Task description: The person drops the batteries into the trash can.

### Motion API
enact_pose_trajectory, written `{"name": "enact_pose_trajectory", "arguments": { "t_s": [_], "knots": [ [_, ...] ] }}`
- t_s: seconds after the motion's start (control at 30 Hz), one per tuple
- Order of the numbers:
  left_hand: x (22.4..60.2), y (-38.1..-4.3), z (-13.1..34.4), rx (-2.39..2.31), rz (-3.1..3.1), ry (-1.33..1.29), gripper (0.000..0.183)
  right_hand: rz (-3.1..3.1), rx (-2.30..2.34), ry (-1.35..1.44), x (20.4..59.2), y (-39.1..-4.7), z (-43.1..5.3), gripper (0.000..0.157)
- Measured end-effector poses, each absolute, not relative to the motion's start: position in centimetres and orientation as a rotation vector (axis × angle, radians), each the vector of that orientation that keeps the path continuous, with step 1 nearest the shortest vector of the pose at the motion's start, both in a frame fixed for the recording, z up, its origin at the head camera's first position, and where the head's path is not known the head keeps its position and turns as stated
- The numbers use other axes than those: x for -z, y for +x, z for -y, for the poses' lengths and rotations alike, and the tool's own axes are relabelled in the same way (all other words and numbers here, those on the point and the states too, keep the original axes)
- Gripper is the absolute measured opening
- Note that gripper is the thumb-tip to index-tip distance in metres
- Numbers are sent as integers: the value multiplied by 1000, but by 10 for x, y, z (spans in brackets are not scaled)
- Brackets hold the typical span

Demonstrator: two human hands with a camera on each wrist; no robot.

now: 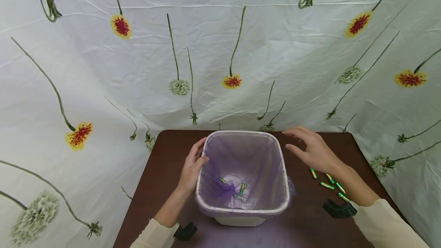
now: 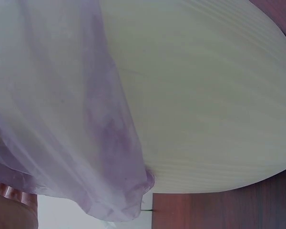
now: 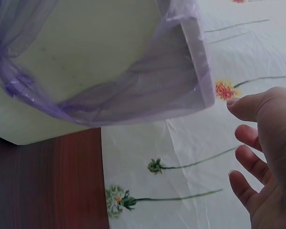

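A white trash bin stands on the brown table, lined with a thin purple plastic bag folded over its rim. My left hand holds the bin's left side, thumb at the rim and fingers along the outside; in the left wrist view the fingers show at the bag's edge. To the right of the rim hovers my right hand, empty, with fingers spread and loosely bent. Inside the bin lie a few small green-and-gold batteries.
Several more green-and-gold batteries lie on the table to the right, beside and under my right forearm. Black wrist mounts sit at both cuffs. A white flower-print cloth hangs behind the table and along its sides.
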State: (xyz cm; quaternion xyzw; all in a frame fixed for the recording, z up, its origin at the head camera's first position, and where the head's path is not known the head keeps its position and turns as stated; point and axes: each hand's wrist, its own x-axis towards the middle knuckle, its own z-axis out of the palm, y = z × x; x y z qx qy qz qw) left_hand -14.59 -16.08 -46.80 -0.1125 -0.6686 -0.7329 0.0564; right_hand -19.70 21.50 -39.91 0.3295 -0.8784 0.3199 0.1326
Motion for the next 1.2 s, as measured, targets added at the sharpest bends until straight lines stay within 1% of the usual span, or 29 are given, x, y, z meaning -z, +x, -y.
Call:
{"name": "enact_pose_trajectory", "arguments": {
  "t_s": [0.33, 0.7, 1.2],
  "knots": [
    [468, -145, 158, 2242, 2021, -311, 61, 2557, -883, 848, 411, -191, -239, 35],
    [468, -146, 159, 2225, 2028, -338, 61, 2588, -863, 750, 428, -186, -264, 35],
    [468, -145, 160, 2230, 2036, -357, 60, 2584, -878, 607, 456, -175, -293, 39]
  ]
}}
